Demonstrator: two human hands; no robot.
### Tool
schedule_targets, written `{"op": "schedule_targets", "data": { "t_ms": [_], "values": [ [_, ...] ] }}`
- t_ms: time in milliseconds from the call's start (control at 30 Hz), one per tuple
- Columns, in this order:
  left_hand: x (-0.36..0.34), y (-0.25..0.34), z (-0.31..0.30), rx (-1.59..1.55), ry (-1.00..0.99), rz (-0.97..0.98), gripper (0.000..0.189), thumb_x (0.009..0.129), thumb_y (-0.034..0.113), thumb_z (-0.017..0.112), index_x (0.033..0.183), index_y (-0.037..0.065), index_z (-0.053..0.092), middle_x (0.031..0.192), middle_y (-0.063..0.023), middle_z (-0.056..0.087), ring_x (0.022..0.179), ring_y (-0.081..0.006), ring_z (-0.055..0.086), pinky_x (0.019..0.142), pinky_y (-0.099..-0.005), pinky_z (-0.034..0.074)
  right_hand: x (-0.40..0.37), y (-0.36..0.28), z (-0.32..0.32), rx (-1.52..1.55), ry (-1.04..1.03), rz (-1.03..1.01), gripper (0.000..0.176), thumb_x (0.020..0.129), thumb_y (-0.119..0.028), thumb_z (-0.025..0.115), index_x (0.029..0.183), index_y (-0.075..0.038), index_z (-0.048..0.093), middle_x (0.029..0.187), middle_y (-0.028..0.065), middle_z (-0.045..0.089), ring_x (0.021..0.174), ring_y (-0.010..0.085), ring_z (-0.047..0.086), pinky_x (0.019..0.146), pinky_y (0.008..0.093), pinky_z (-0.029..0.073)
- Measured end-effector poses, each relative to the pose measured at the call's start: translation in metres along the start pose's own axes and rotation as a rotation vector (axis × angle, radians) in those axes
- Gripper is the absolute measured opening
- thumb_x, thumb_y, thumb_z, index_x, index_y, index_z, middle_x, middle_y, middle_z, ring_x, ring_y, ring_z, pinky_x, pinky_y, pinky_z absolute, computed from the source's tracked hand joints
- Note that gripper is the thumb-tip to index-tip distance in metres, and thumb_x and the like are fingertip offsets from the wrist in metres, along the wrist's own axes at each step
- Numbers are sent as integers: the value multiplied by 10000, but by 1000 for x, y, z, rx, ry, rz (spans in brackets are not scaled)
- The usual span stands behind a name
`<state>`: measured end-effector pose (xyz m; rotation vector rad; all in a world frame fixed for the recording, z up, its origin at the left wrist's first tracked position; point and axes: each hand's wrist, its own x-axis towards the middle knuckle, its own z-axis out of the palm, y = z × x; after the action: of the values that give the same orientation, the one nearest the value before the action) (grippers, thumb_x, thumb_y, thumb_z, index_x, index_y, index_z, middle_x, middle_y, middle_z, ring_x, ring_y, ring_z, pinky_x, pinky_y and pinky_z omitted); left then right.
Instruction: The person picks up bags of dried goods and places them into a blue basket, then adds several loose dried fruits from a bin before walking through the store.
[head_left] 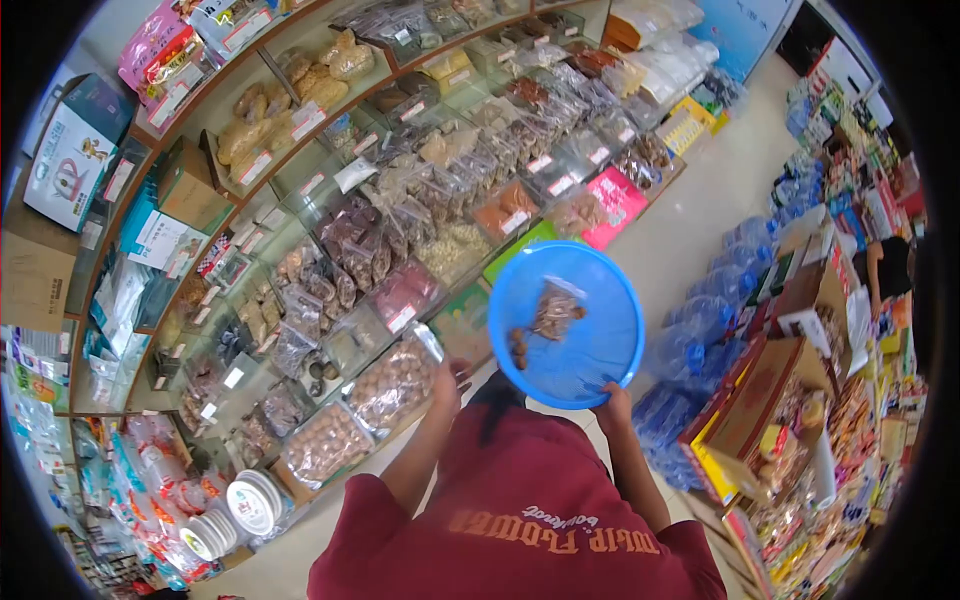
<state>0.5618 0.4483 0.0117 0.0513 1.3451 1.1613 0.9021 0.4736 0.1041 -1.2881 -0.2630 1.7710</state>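
Observation:
A round blue plastic basin is held out in front of me, tilted so that its inside faces up. My right hand grips its near right rim. In the basin lie a clear plastic bag of brown dried goods and several loose brown pieces. My left hand is to the left of the basin, apart from its rim, with fingers spread and nothing in them. Close beside that hand, on the lower shelf, is a clear bag of round brownish nuts or dried fruits.
Stepped shelves of bagged dried goods in clear bins curve along my left. Large blue-tinted water bottles and open cartons of packets line the right. White round containers stand at lower left. Another person's arm shows at far right.

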Motion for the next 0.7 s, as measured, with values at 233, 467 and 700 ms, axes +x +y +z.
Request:
{"op": "schedule_targets", "data": {
  "t_ms": [233, 467, 700],
  "values": [
    [58, 20, 88, 1172, -479, 320, 451, 861, 437, 494, 1014, 40, 643, 912, -134, 660, 856, -288, 627, 773, -386, 487, 64, -83, 0, 83, 380, -286, 299, 748, -44, 488, 1034, 38, 519, 1017, 156, 565, 877, 326, 622, 715, 480, 558],
    [108, -32, 54, 1388, -533, 190, 499, 871, 437, 481, 1221, 91, 565, 1231, -199, 551, 1108, -339, 539, 965, -396, 417, 121, -126, 44, -3, 321, -191, 258, 739, -40, 508, 982, 42, 538, 970, 141, 574, 862, 320, 619, 693, 475, 558],
    [54, 24, 52, 1403, -280, -350, 430, 899, 373, 443, 1151, 71, 617, 1066, -158, 647, 978, -320, 613, 897, -410, 468, 189, -154, 109, -386, -145, 86, 297, 728, -39, 514, 1006, 64, 527, 986, 150, 586, 885, 309, 622, 717, 436, 549]
  ]
}}
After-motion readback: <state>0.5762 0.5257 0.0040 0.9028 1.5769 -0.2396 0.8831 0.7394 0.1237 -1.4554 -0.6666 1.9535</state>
